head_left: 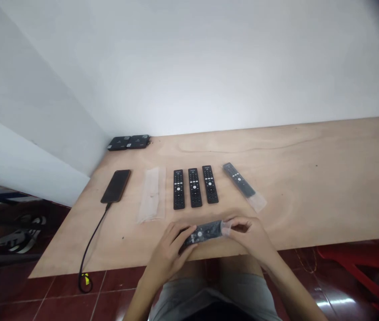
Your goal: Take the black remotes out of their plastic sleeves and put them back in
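On the near side of the bare remotes [195, 192], lined up seemingly to separate them from the sleeved remote [239, 179] at their right, the held remote [208, 231] sits in the closed grip of the left hand [172, 244], apparently for steadiness, while the right hand [248, 232] pinches its sleeve [225, 228], likely for control.

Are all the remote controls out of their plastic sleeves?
No, the left hand grips a remote control inside a plastic sleeve whose end the right hand pinches.

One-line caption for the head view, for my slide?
Left hand holds a remote, right hand pinches its plastic sleeve, near three unsleeved remotes on a wooden table.
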Tool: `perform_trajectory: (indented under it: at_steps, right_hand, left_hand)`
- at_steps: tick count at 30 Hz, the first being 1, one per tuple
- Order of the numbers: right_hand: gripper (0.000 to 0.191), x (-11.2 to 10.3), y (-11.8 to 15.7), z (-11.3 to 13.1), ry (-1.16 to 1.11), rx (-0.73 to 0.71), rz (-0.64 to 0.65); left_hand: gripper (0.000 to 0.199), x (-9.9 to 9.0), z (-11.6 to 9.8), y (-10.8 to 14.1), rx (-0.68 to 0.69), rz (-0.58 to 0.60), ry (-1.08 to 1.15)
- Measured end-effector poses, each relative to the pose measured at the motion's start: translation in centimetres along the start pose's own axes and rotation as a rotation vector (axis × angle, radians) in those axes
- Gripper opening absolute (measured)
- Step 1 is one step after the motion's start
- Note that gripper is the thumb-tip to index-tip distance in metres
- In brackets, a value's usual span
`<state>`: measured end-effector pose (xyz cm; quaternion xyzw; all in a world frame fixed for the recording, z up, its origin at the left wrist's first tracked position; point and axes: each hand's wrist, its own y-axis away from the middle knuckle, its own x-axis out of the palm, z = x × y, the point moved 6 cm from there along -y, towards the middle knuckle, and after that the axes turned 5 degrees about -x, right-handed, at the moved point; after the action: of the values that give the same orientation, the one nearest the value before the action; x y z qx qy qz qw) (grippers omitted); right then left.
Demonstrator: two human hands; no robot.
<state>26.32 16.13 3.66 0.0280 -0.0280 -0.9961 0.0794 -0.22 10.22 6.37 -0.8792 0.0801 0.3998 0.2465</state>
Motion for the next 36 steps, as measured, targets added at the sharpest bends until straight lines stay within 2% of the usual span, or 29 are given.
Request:
perform_trajectory:
  at_steps: [5, 11, 20, 25, 36]
  right_hand:
    - [0.036, 0.3, 0.4, 0.2, 0.052, -0.007, -0.045]
    - [0.044, 0.7, 0.5, 0.8, 0.026, 0.039, 0.055]
    - [0.043, -0.5, 0.9, 0.4, -0.094, 0.154, 0.121]
    - [0.039, -0.3, 1.0, 0.6, -0.175, 0.164, 0.169]
    - [0.039, 0.3, 0.4, 0.4, -0.078, 0.090, 0.111]
  left_hand:
    - [0.051, 0.0, 0.2, 0.1, -0.015, 0.006, -0.006]
    - [0.061, 0.0, 0.0, 0.1, 0.004, 0.020, -0.018]
    - [0.057, 0.4, -0.2, 0.3, 0.059, 0.016, -0.067]
    - [0.060, 0.2, 0.1, 0.3, 0.026, 0.010, -0.046]
    - [0.060, 0.4, 0.0, 0.2, 0.039, 0.010, -0.084]
